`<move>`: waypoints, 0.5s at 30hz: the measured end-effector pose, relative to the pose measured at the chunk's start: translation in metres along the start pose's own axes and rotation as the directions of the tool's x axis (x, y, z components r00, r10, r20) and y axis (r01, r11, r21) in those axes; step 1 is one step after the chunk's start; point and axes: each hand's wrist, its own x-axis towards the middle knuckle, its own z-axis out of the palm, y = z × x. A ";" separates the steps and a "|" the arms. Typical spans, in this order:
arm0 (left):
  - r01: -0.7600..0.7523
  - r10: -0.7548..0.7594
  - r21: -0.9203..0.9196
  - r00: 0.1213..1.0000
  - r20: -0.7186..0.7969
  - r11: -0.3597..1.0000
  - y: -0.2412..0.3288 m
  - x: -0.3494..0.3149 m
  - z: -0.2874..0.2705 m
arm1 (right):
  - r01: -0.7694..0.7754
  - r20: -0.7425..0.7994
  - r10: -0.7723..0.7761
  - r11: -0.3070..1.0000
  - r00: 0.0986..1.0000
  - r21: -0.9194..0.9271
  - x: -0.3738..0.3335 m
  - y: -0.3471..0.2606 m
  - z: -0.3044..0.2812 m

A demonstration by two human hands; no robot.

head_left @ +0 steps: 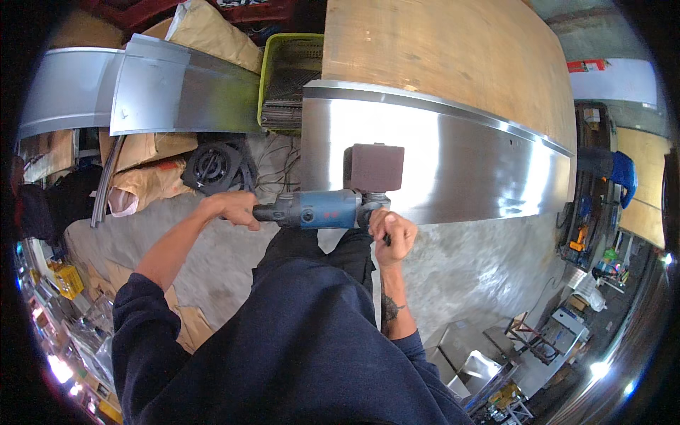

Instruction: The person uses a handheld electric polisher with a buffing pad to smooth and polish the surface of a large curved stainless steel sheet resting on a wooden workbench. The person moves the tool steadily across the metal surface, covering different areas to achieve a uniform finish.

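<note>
A blue and black power sander (327, 210) lies crosswise in front of me, gripped at both ends. My left hand (232, 210) is closed round its black rear handle. At the other end, my right hand (394, 232) wraps round a dark side handle by the sanding head. The brown abrasive drum (378, 168) is over the shiny metal sheet (489, 170); from above I cannot tell whether it touches. Bright light reflects off the sheet, which has a raised lip along its far edge.
A wooden board (446, 57) lies beyond the sheet. A yellow-green crate (263, 85) holding dark flat pieces stands at far left, beside another metal panel (152, 85). Black coiled hose or cable (212, 166) lies on the left floor. Another person in blue (623, 177) is at far right.
</note>
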 end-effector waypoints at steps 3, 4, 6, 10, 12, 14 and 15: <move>-0.002 0.002 0.003 1.000 0.004 1.000 -0.030 -0.004 0.009 | -0.021 0.036 0.022 0.999 0.999 -0.033 -0.006 0.005 0.024; -0.017 0.017 -0.003 1.000 -0.004 1.000 -0.042 -0.007 0.010 | -0.023 0.047 0.025 0.999 0.999 -0.042 -0.007 0.006 0.033; -0.029 0.029 -0.005 0.999 -0.023 1.000 -0.063 -0.013 0.012 | -0.022 0.055 0.026 0.997 0.998 -0.068 -0.007 0.010 0.051; -0.052 0.056 0.052 0.996 -0.067 0.997 -0.094 -0.028 0.013 | -0.021 0.098 0.033 0.992 0.995 -0.122 -0.010 0.019 0.078; -0.013 0.016 0.052 0.998 -0.060 0.999 -0.102 -0.035 0.009 | -0.028 0.113 0.044 0.990 0.993 -0.141 -0.012 0.022 0.090; 0.085 -0.085 0.010 0.996 -0.013 0.996 -0.087 -0.057 -0.011 | -0.032 0.126 0.052 0.987 0.991 -0.157 -0.010 0.023 0.103; 0.062 -0.061 0.027 0.998 -0.027 0.998 -0.095 -0.056 -0.012 | -0.033 0.134 0.055 0.986 0.989 -0.161 -0.010 0.025 0.109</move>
